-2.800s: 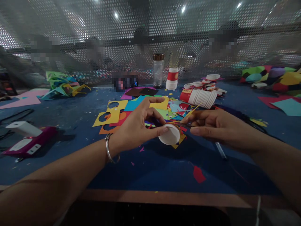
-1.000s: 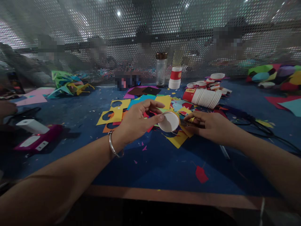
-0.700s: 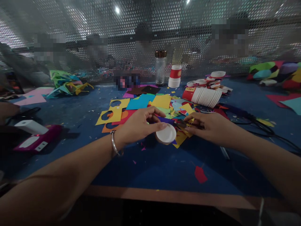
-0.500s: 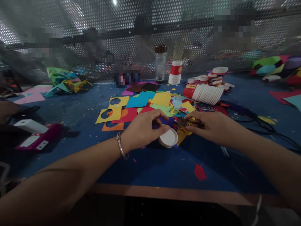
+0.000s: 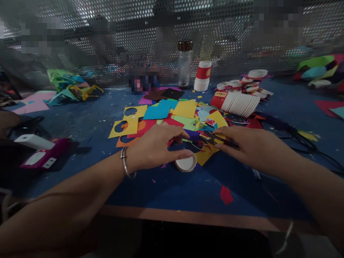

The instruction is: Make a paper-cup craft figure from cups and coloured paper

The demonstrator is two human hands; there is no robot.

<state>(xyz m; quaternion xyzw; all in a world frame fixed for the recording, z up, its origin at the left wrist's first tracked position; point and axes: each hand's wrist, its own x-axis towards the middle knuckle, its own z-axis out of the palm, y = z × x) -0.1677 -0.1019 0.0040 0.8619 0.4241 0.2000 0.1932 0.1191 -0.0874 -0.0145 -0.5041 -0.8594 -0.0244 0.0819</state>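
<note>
A short white paper cup piece (image 5: 186,163), round and shallow, sits on the blue table. The thumb of my left hand (image 5: 158,145) rests at its rim; my index finger is apart from the thumb, so this hand is open. My right hand (image 5: 242,141) is closed around dark scissors (image 5: 208,137), their blades pointing left over the paper scraps; the fingers partly hide the handles. Below the scissors lies a yellow paper piece (image 5: 205,156). Left of my left hand are yellow sheets with round holes (image 5: 131,126).
Behind my hands lies a heap of coloured paper (image 5: 157,109). Stacked paper cups lie sideways (image 5: 239,103), and another stack (image 5: 202,77) stands beside a clear bottle (image 5: 184,66). Black cables (image 5: 298,138) run at right. A purple power strip (image 5: 49,154) is at left.
My left thumb and index finger have spread apart, and the cup piece has shifted slightly left with that hand. My right hand still holds the scissors in nearly the same place.
</note>
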